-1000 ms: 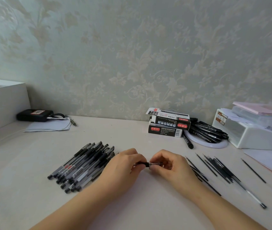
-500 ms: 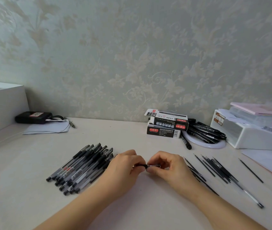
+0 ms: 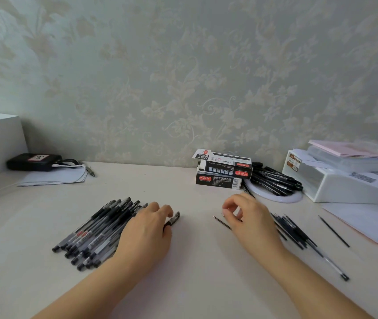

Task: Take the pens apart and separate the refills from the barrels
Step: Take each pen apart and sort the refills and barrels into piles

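My left hand (image 3: pixel 147 229) grips a pen barrel (image 3: pixel 173 219) whose black end sticks out past my fingers, right beside the pile of barrels (image 3: pixel 96 231) on the table's left. My right hand (image 3: pixel 249 218) pinches a thin black refill (image 3: pixel 222 222) that points left and slightly away from me. Behind my right hand lies a heap of loose refills (image 3: pixel 291 229), with one single refill (image 3: pixel 333 231) farther right and one clear pen (image 3: pixel 332 264) near the front.
Two stacked pen boxes (image 3: pixel 222 171) stand at the back, next to a white plate (image 3: pixel 273 196) heaped with black pens. White storage boxes (image 3: pixel 344 180) fill the right back corner, papers (image 3: pixel 367 222) lie in front of them. A black case (image 3: pixel 33 161) and papers sit far left.
My hands were together on one pen; now they have pulled apart, the left carrying the barrel toward the pile, the right drawing the refill out to the right.
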A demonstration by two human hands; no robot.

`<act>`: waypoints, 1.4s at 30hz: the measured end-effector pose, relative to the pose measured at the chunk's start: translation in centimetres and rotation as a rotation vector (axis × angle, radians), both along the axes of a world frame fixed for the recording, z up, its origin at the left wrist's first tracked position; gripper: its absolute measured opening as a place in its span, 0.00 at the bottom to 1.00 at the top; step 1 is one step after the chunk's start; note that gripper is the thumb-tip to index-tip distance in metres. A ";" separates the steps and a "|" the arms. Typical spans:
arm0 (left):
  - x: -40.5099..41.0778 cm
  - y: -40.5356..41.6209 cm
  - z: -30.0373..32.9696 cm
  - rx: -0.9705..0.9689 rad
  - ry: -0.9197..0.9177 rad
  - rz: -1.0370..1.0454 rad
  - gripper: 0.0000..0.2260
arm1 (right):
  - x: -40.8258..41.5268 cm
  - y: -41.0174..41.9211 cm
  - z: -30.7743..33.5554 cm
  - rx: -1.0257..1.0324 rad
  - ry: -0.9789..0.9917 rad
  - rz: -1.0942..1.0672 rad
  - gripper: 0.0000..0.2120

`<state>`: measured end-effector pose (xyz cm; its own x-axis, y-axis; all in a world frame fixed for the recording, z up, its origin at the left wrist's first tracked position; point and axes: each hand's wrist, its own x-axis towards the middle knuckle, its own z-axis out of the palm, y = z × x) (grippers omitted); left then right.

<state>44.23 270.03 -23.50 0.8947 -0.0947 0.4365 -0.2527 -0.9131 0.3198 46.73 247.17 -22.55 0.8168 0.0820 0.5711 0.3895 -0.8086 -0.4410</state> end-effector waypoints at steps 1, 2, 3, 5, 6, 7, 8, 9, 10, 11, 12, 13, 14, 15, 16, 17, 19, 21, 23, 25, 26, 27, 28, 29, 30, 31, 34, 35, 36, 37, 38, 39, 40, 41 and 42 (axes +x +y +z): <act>0.1 0.0 0.0 0.008 -0.005 0.002 0.14 | 0.2 -0.7 0.3 -0.008 0.018 -0.052 0.06; 0.1 0.1 0.0 0.015 -0.013 0.002 0.15 | 0.3 -1.5 0.6 -0.017 0.040 -0.105 0.06; 0.2 0.1 0.0 0.021 -0.022 0.002 0.16 | 0.4 -2.5 0.9 -0.024 0.063 -0.158 0.05; 0.3 0.0 0.1 0.025 -0.041 0.000 0.18 | 0.5 -4.6 1.5 -0.051 0.108 -0.280 0.04; 0.3 0.0 0.1 0.025 -0.050 -0.003 0.18 | 0.4 -5.8 1.8 -0.073 0.132 -0.345 0.04; 0.3 -0.1 0.1 0.022 -0.059 -0.009 0.17 | 0.3 -6.9 2.0 -0.089 0.158 -0.400 0.05; 0.2 -0.2 0.1 0.012 -0.066 -0.020 0.16 | 0.2 -8.0 2.2 -0.092 0.184 -0.444 0.05; 0.2 -0.2 0.1 -0.006 -0.069 -0.035 0.15 | 0.2 -8.9 2.3 -0.086 0.209 -0.480 0.06; 0.1 -0.4 0.1 -0.026 -0.071 -0.053 0.13 | 0.1 -9.7 2.3 -0.078 0.232 -0.511 0.07; 0.0 -0.5 0.1 -0.041 -0.073 -0.073 0.12 | 0.1 -10.2 2.2 -0.074 0.258 -0.537 0.07; -0.1 -0.6 0.1 -0.051 -0.076 -0.092 0.11 | 0.2 -10.5 2.0 -0.075 0.291 -0.556 0.07; -0.1 -0.7 0.0 -0.059 -0.076 -0.106 0.10 | 0.2 -10.7 1.9 -0.085 0.329 -0.569 0.07; -0.1 -0.9 0.0 -0.065 -0.072 -0.113 0.09 | 0.3 -10.7 1.7 -0.101 0.369 -0.578 0.07; -0.2 -1.0 -0.1 -0.072 -0.066 -0.116 0.09 | 0.4 -10.7 1.5 -0.117 0.403 -0.583 0.07; -0.1 -1.0 -0.1 -0.078 -0.062 -0.119 0.09 | 0.5 -10.7 1.4 -0.129 0.427 -0.586 0.06; -0.1 -1.0 -0.2 -0.081 -0.059 -0.122 0.09 | 0.5 -10.7 1.3 -0.137 0.441 -0.589 0.06; -0.1 -1.0 -0.2 -0.082 -0.050 -0.125 0.08 | 0.6 -10.8 1.2 -0.143 0.451 -0.595 0.06; -0.1 -1.0 -0.2 -0.084 -0.041 -0.124 0.08 | 0.7 -10.9 1.2 -0.160 0.468 -0.589 0.08; 0.0 -0.9 -0.2 -0.085 -0.031 -0.120 0.08 | 0.6 -10.8 1.2 -0.187 0.489 -0.582 0.09; 0.0 -0.9 -0.2 -0.086 -0.022 -0.120 0.08 | 0.6 -10.6 1.2 -0.223 0.489 -0.579 0.08; 0.0 -0.8 -0.2 -0.086 -0.020 -0.123 0.08 | 0.5 -10.5 1.3 -0.236 0.480 -0.579 0.08; -0.1 -0.8 -0.2 -0.086 -0.019 -0.126 0.08 | 0.4 -10.4 1.3 -0.246 0.468 -0.583 0.08; -0.1 -0.8 -0.2 -0.087 -0.018 -0.129 0.08 | 0.4 -10.3 1.4 -0.255 0.453 -0.590 0.08; -0.1 -0.8 -0.3 -0.086 -0.017 -0.133 0.08 | 0.4 -10.2 1.5 -0.264 0.440 -0.599 0.08; -0.1 -0.8 -0.3 -0.084 -0.014 -0.137 0.08 | 0.4 -10.1 1.6 -0.279 0.429 -0.604 0.08; -0.1 -0.8 -0.3 -0.080 -0.010 -0.141 0.08 | 0.4 -9.9 1.7 -0.296 0.428 -0.601 0.08; -0.1 -0.8 -0.3 -0.075 -0.001 -0.153 0.08 | 0.5 -9.5 1.5 -0.309 0.452 -0.558 0.10; 0.0 -0.8 -0.4 -0.076 -0.001 -0.155 0.08 | 0.5 -9.5 1.4 -0.302 0.456 -0.547 0.09; 0.0 -0.8 -0.4 -0.076 -0.001 -0.156 0.08 | 0.6 -9.5 1.3 -0.299 0.455 -0.538 0.09; 0.0 -0.8 -0.4 -0.075 0.000 -0.157 0.08 | 0.6 -9.6 1.2 -0.310 0.455 -0.535 0.07; 0.0 -0.8 -0.4 -0.071 0.003 -0.159 0.08 | 0.5 -9.7 1.2 -0.326 0.459 -0.537 0.07; 0.0 -0.8 -0.3 -0.067 0.006 -0.162 0.08 | 0.5 -9.8 1.2 -0.341 0.468 -0.544 0.09; 0.0 -0.8 -0.3 -0.063 0.009 -0.163 0.08 | 0.6 -9.9 1.2 -0.359 0.485 -0.552 0.12; 0.0 -0.8 -0.3 -0.061 0.013 -0.164 0.08 | 0.6 -9.8 1.2 -0.376 0.510 -0.559 0.14; -0.1 -0.8 -0.3 -0.059 0.015 -0.165 0.08 | 0.6 -9.6 1.2 -0.382 0.525 -0.565 0.12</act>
<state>44.18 269.25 -23.84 0.8757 -0.2157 0.4320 -0.3925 -0.8391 0.3767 47.32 237.55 -21.34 0.9435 -0.3072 0.1243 -0.2946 -0.9493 -0.1096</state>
